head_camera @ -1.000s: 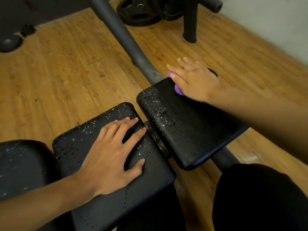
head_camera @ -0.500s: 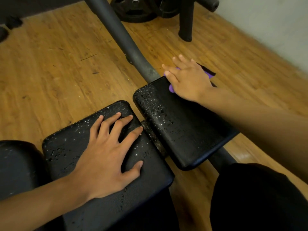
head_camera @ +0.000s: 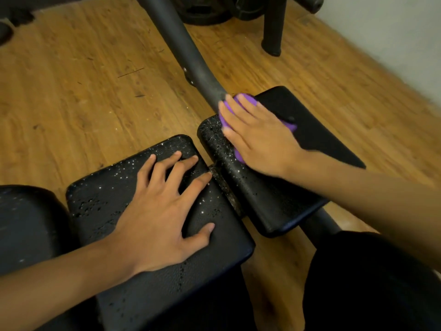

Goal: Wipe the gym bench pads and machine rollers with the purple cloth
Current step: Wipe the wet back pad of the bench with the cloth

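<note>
Now dragged back from the far end of the right-hand bench pad (head_camera: 317,130) toward its near left edge: purple cloth (head_camera: 244,100), bunched and pressed flat beneath the straight, spread fingers of the right hand (head_camera: 260,137), peeping out only past the fingertips and at both sides of the palm. Left behind, a dull, dry-looking stretch over the far and right part of that pad; still speckled with droplets (head_camera: 214,139) along the left strip beside the metal tube (head_camera: 188,56) and the gap. Kept in place meanwhile on the left-hand pad (head_camera: 100,199): left hand (head_camera: 162,216), open, fingers splayed, palm down, gripping nothing, merely bracing. Judged roughly halfway through this one pad, with the wet strip next in the cloth's path. Yet to be wiped, by the look of the beads all over it, the pad under the left hand; likewise, perhaps, the dark pad (head_camera: 28,223) at the far left edge. Plenty of the job judged left.
</note>
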Demonstrator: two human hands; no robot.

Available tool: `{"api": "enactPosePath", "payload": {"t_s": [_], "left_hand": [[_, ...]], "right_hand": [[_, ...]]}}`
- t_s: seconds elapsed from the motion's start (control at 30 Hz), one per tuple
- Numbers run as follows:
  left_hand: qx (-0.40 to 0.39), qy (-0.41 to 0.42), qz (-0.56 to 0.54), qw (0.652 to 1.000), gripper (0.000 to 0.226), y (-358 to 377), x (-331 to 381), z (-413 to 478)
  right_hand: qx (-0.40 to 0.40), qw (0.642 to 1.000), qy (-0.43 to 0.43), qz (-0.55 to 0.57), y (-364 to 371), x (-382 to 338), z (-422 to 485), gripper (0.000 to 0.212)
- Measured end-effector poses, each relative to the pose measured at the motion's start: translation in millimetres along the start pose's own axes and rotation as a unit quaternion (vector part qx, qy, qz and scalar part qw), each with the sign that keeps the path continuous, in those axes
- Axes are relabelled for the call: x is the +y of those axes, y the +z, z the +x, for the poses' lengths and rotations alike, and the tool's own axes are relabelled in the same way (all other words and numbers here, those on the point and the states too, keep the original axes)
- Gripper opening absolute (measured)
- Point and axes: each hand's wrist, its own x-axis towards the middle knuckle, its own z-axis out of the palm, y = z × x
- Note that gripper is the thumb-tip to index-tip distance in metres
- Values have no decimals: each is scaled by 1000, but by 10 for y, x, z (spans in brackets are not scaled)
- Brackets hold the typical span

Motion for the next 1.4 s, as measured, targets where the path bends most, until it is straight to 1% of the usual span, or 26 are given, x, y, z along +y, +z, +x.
{"api": "enactPosePath", "payload": {"t_s": [0.07, 0.1, 0.17, 0.2, 0.27, 0.33, 0.37, 0.43, 0.5, 0.57, 0.63, 0.67, 0.73, 0.8, 0.87, 0.93, 1.03, 1.07, 1.1, 1.17, 1.2, 1.27, 1.37, 1.4], "left_hand": [[-10, -2, 1, 1000, 84, -14, 23, -11], [-13, -3, 1, 1000, 84, -26, 37, -15], [-13, -4, 8, 1000, 85, -45, 29, -17], [-12, -5, 9, 1000, 84, -47, 23, -29], [-3, -5, 10, 1000, 84, -45, 2, -25], [5, -3, 13, 1000, 84, -28, 6, -1], [6, -3, 10, 1000, 85, -18, 13, 11], [6, -6, 6, 1000, 85, -4, 18, 21], [-1, -4, 7, 1000, 86, 3, 17, 17], [-10, -8, 5, 1000, 86, -9, 20, -1], [-14, -13, 7, 1000, 88, -26, 29, -7], [-14, -14, 6, 1000, 88, -30, 36, -13], [-12, -12, 4, 1000, 89, -28, 28, -36], [-7, -11, 6, 1000, 90, -33, 14, -38], [5, -6, 4, 1000, 89, -30, 16, -14], [15, -4, 0, 1000, 88, -24, 20, 10], [14, -6, -4, 1000, 86, -8, 13, 17], [15, -7, -6, 1000, 85, -8, 10, 11], [14, -8, -8, 1000, 85, -11, 11, 3], [11, -11, -6, 1000, 84, -15, 16, -16], [7, -13, -4, 1000, 85, -19, 21, -26], [-1, -15, -1, 1000, 86, -29, 25, -35], [4, -19, 0, 1000, 87, -40, 21, -45], [8, -19, 0, 1000, 87, -39, 19, -42]], "right_hand": [[-12, 999, 45, 19, -42, -112, 330, 59], [-7, 998, 53, 17, -44, -140, 313, 59], [13, 999, 27, 17, -44, -193, -77, 64], [2, 1000, 9, 20, -64, -226, -395, 67], [-49, 998, 3, 30, -116, -266, -1004, 71], [-102, 994, 6, 41, -152, -248, -1300, 72], [-104, 994, 5, 35, -168, -232, -1267, 71], [-55, 998, -14, 4, -101, -247, -934, 68], [-9, 999, -28, -24, -36, -285, -366, 67], [0, 1000, -7, -8, -15, -373, 166, 62], [-5, 1000, 11, 7, -1, -426, 350, 57], [-2, 1000, 2, 4, 11, -442, 248, 59], [-16, 999, -42, -17, 2, -456, -296, 65], [-42, 998, -51, -18, -18, -432, -960, 62], [-51, 997, -59, -16, -46, -378, -1299, 57], [-48, 997, -66, -14, -49, -337, -1147, 56], [-7, 996, -84, -27, -19, -402, -417, 56], [2, 996, -82, -36, -21, -440, -146, 55], [-5, 997, -71, -43, -17, -487, 93, 53], [-16, 998, -46, -50, -13, -554, 341, 53], [-13, 998, -40, -52, -4, -568, 312, 57], [-4, 998, -37, -54, 10, -548, -53, 65], [-46, 996, -34, -64, 14, -471, -913, 62], [-48, 996, -28, -67, -2, -453, -1129, 61]]}}
